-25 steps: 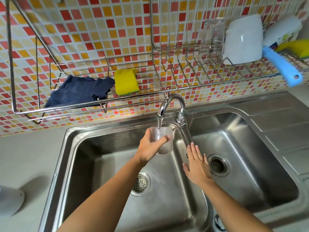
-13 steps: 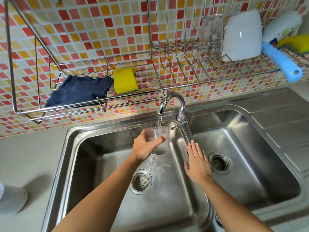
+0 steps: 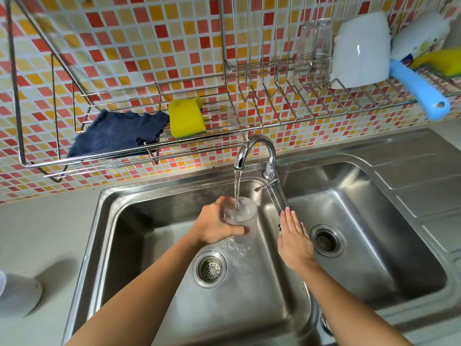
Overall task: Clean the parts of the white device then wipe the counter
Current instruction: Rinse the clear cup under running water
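A clear cup (image 3: 243, 221) held under the running tap (image 3: 258, 148).
At frame centre the left grip (image 3: 216, 224) curls round the cup above the left basin of the steel sink (image 3: 107, 203); the right grip (image 3: 294, 239), fingers straight and together, lies over the divider between basins.

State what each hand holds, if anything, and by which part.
The left hand grips the clear cup round its side wall, under the running tap. The right hand, fingers straight, holds nothing.
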